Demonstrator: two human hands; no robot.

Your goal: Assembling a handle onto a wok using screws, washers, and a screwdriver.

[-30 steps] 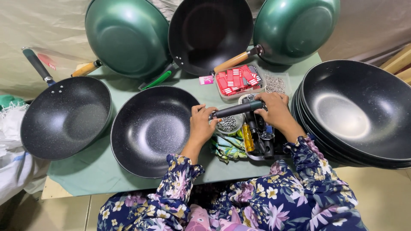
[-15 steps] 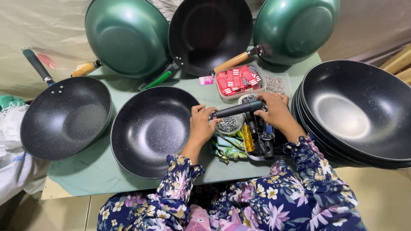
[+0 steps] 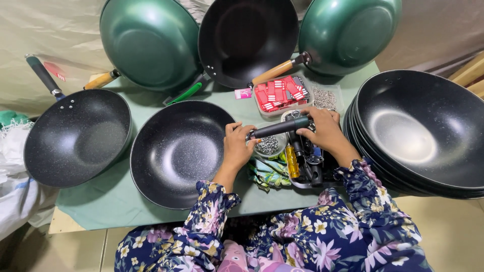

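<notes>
Much of the joint between the dark handle (image 3: 280,127) and the speckled black pan (image 3: 180,152) is hidden by the left hand (image 3: 239,146), closed on the rim; the handle's far end is gripped by the right hand (image 3: 322,130)

free: green mat (image 3: 96,204) front-left | blocked: stacked pans (image 3: 418,136) right

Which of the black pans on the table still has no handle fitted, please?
The black pan right beside the left hand; the one far left already carries its dark handle.
</notes>
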